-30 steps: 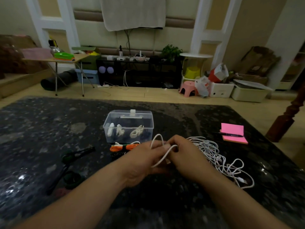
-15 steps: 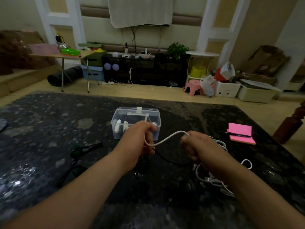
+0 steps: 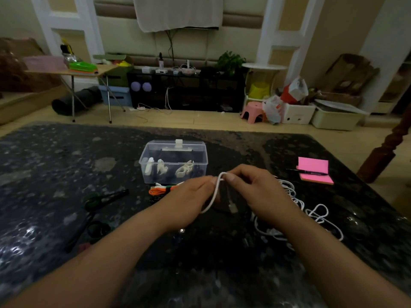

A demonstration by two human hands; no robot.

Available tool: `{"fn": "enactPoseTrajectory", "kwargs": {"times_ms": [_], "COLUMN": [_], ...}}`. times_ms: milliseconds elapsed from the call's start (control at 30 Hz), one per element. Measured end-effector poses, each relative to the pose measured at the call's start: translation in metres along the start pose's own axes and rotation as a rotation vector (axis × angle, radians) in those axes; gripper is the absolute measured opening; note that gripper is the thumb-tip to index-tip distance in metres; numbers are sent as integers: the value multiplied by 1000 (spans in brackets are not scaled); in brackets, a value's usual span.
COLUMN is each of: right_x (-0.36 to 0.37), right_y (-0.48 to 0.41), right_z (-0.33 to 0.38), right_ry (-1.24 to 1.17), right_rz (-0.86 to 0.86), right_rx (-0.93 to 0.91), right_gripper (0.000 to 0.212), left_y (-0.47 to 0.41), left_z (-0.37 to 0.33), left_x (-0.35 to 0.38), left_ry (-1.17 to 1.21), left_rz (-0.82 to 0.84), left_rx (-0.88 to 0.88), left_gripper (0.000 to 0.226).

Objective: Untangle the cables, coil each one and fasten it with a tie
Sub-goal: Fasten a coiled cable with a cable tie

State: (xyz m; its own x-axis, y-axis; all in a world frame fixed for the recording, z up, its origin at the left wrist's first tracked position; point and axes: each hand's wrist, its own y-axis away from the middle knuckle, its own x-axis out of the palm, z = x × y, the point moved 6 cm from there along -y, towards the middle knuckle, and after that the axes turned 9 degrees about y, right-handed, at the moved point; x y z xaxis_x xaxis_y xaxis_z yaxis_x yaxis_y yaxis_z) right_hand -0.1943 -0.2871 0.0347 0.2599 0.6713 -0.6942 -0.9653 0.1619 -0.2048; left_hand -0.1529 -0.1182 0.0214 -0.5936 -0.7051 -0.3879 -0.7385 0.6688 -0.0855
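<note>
Speckled stone table [image 3: 55, 174]; left hand [image 3: 189, 201], right hand [image 3: 255, 192] pinch white cable [image 3: 215, 191].

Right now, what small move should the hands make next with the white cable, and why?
Probably the right hand should slide along the white cable and pull out another length. It and the left hand pinch one bend, while the rest lies tangled on the table.

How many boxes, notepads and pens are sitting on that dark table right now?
Clear box: 1
Pink notepad: 1
Pen: 1
Total: 3
</note>
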Motion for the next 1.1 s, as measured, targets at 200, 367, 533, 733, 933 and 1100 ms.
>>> {"fn": "enactPoseTrajectory", "kwargs": {"times_ms": [200, 367, 533, 733, 933, 1100], "right_x": [12, 12, 19, 48, 37, -14], "right_y": [1, 3, 5, 28, 23, 6], "right_z": [2, 4, 4, 30, 14, -13], "right_ry": [-44, 14, -175, 218, 556, 352], "right_rz": [40, 11, 155, 289, 287, 254], "right_rx": [1, -39, 77, -106, -180, 32], "right_gripper": [27, 19, 20, 35, 23, 27], "left_y": [4, 4, -6, -3, -9, -14], "left_z": [0, 8, 9, 5, 23, 22], "left_x": [18, 19, -4, 2, -35, -42], "left_ry": [502, 477, 668, 1061, 1130, 849], "left_rz": [54, 38, -245, -358, -449, -363], "left_rx": [-178, -239, -85, -132, -152, -92], "left_gripper": [68, 37, 30, 21, 24, 22]}}
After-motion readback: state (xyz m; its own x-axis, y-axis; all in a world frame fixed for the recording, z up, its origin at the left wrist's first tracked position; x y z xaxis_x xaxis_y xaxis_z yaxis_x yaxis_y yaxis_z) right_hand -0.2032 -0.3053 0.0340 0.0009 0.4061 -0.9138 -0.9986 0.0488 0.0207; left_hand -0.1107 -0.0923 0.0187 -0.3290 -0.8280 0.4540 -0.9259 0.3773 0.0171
